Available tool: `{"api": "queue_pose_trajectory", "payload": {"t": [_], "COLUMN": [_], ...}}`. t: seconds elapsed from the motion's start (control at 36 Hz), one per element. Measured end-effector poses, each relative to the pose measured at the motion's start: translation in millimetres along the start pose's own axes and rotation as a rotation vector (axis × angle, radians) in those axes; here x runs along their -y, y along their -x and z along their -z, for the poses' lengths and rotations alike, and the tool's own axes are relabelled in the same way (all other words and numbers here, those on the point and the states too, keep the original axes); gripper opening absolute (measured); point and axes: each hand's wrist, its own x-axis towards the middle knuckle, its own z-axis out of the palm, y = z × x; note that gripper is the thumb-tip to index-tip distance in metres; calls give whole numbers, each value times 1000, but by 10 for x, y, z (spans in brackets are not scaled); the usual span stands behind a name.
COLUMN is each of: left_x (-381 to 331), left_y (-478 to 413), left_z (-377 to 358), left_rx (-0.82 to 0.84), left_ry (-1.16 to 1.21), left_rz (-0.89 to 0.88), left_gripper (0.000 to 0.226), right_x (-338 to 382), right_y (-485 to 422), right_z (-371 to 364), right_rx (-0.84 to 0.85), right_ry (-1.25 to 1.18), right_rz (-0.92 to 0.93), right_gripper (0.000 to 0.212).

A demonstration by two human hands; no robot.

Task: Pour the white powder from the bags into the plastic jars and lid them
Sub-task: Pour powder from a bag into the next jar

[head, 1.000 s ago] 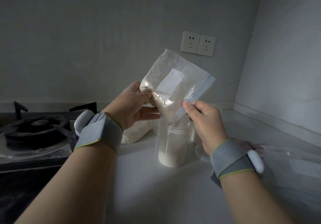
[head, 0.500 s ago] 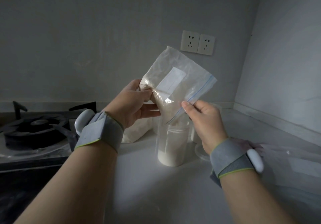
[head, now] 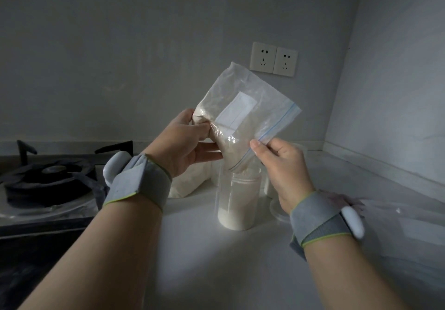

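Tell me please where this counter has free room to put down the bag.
Bare counter lies in front of the jar, and by the right wall behind the flat bags. Crowded beside the jar: a powder bag on its left, a lid on its right.

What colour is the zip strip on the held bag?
Blue, on the zip bag, seen in the head view.

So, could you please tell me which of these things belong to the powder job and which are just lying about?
Belong to the job: zip bag gripped by left hand and right hand; open jar under its mouth; second powder bag behind; likely lid beside the jar.
Lying about: gas stove; wall sockets.
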Motion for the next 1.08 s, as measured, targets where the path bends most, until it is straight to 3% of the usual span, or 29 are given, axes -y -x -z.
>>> {"api": "queue_pose_trajectory", "payload": {"t": [0.75, 1.08], "left_x": [2, 6], "left_y": [-4, -15], "left_z": [-17, -13], "left_rx": [9, 4], "left_ry": [-2, 0], "left_rz": [-26, -16], "left_gripper": [24, 20], "right_x": [-11, -3], "right_y": [-10, -13], "right_z": [2, -10], "right_rx": [-16, -47], "right_ry": [-70, -73], "right_rz": [-36, -15], "right_gripper": [15, 25]}}
